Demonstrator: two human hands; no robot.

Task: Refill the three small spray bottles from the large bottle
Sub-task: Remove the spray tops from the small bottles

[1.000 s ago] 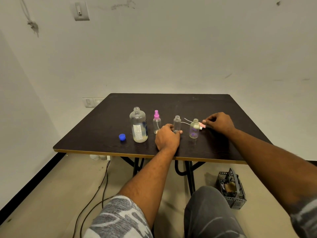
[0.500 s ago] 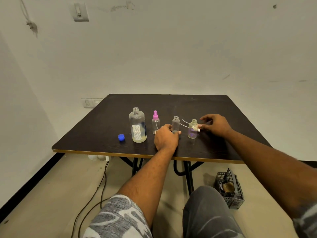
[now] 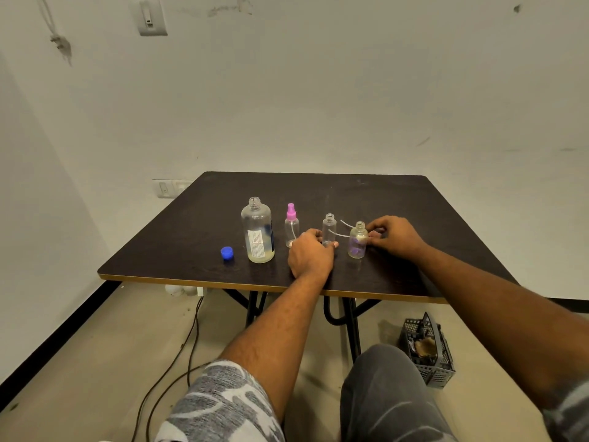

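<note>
Sitting at a dark table (image 3: pixel 366 193), a person is reaching both bare arms out over its near half; four bottles are standing in a row across the tabletop.

Farthest left, the large clear bottle (image 3: pixel 257 231) is standing upright with its neck uncapped and a little pale liquid showing low inside; its blue cap (image 3: pixel 227 252) is lying on the table just to its left. Just right of the large bottle, a small spray bottle with a pink sprayer top (image 3: pixel 291 226) is standing upright and closed.

Next along, the middle small bottle (image 3: pixel 329 226) is standing open-necked; the left hand (image 3: pixel 310 255) is wrapping curled fingers round its lower part, the thumb tip (image 3: pixel 333 245) showing on the bottle's right side.

Rightmost, a rounder small bottle (image 3: pixel 357 242) is standing open too; the right hand (image 3: pixel 393 236) is sitting just right of it with fingers bent in towards its shoulder, where something small and pale is showing; whether the fingertips are pinching that piece, the bottle or nothing, I cannot tell. Two thin white dip tubes (image 3: pixel 346 224) are lying on the table behind and between those two open bottles.

Down on the floor, a grey plastic crate (image 3: pixel 441 362) is sitting right of the table legs, and dark cables (image 3: pixel 191 346) are trailing off to the left.
</note>
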